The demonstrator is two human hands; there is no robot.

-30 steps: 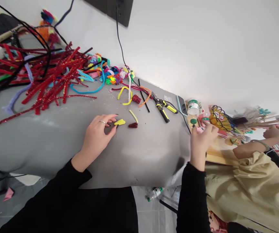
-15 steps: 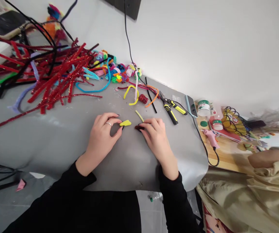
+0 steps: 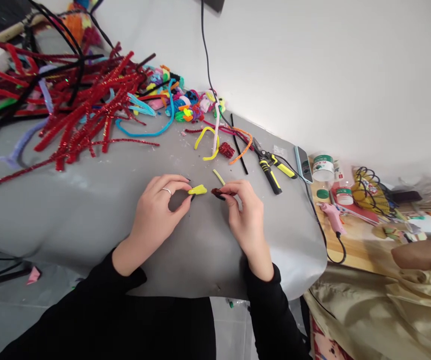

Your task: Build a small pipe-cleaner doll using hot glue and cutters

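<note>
Between thumb and forefinger, my left hand pinches a small yellow pipe-cleaner piece, its free end pointing right. My right hand pinches a small dark brown-red piece, partly hidden by the fingertips. The two pieces face each other with a narrow gap between them. Just beyond the right fingertips a short pale-yellow pipe cleaner lies on the grey table cover. Farther back are a bent yellow pipe cleaner, a red glittery bundle and an orange pipe cleaner.
Yellow-and-black pliers lie right of my hands, near a phone. A large heap of red pipe cleaners covers the back left. On the wooden table at right are a pink glue gun and jars. Another person's arm rests there.
My right hand has turned, bringing the dark piece up and its tip more into sight, closer to the yellow piece. The left hand keeps its pinch. The whole view has shifted slightly.
</note>
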